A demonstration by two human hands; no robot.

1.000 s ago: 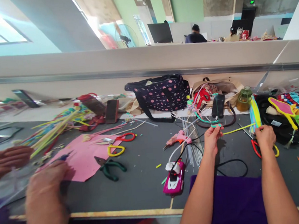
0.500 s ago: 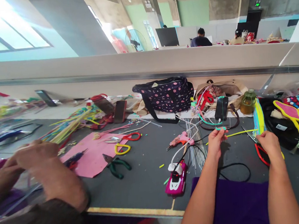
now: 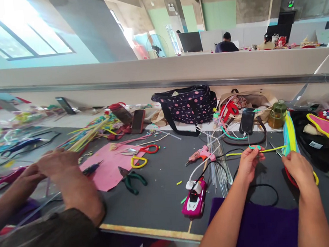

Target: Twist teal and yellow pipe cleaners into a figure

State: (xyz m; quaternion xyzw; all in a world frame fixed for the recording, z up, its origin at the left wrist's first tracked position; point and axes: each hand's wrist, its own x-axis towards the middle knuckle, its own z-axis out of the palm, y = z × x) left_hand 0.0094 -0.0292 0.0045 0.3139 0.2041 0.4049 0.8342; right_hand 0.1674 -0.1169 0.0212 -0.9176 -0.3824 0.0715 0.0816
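Observation:
My left hand (image 3: pixel 248 163) pinches a short teal pipe cleaner (image 3: pixel 255 147) just above the dark table top (image 3: pixel 162 195). A thin yellow pipe cleaner (image 3: pixel 244 153) runs from it across to my right hand (image 3: pixel 298 167). My right hand lies over the red and yellow scissors (image 3: pixel 315 179) and its fingers are curled around the handles. A bundle of yellow and blue pipe cleaners (image 3: pixel 289 131) stands just behind that hand. A purple cloth (image 3: pixel 264 226) lies under my forearms.
A co-worker's hands (image 3: pixel 49 169) work at the left over a pink sheet (image 3: pixel 110 167). Between us lie green pliers (image 3: pixel 132 179), yellow and red scissors (image 3: pixel 140 156), a pink glue gun (image 3: pixel 199 155) and a magenta toy car (image 3: pixel 194 199). A spotted bag (image 3: pixel 187 105) and a phone (image 3: pixel 247 121) sit behind.
My view has shifted so everything sits further right. My left hand stays closed on the teal piece while my right hand has slid closer, onto the scissors. The co-worker's hands have risen and come together.

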